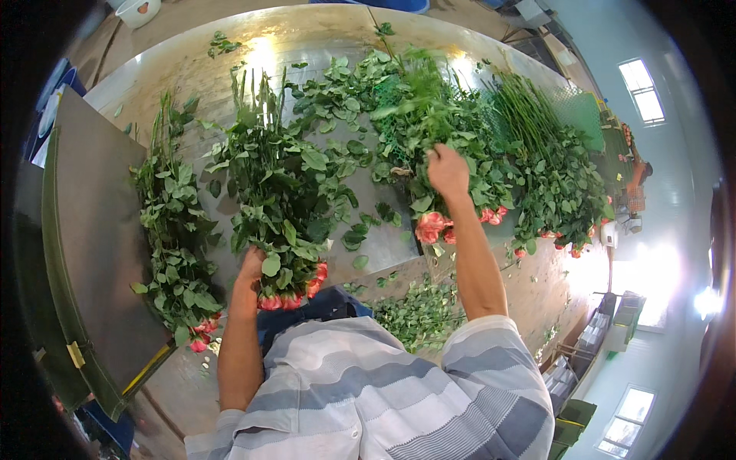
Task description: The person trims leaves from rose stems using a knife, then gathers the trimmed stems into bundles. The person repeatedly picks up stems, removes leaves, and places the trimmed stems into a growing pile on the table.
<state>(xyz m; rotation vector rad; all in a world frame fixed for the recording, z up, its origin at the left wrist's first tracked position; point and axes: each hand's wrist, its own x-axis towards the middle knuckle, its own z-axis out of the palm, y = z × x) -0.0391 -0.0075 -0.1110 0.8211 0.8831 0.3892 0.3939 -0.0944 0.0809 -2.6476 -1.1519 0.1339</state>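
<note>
My left hand (251, 267) is at the lower part of a leafy rose bunch (272, 176) with pink heads near my waist, its fingers curled into the foliage and partly hidden. My right hand (446, 170) reaches into another bunch (468, 184), fingers closed on leafy stems above its pink blooms (433, 226); the greenery (422, 84) beyond it is blurred by motion.
More rose bunches lie left (172, 215) and right (552, 184) on the metal table (192, 77), with loose leaves between them. A metal panel (100, 238) stands at left. Green mesh (579, 119) lies at right. Fallen leaves (422, 314) cover the floor below.
</note>
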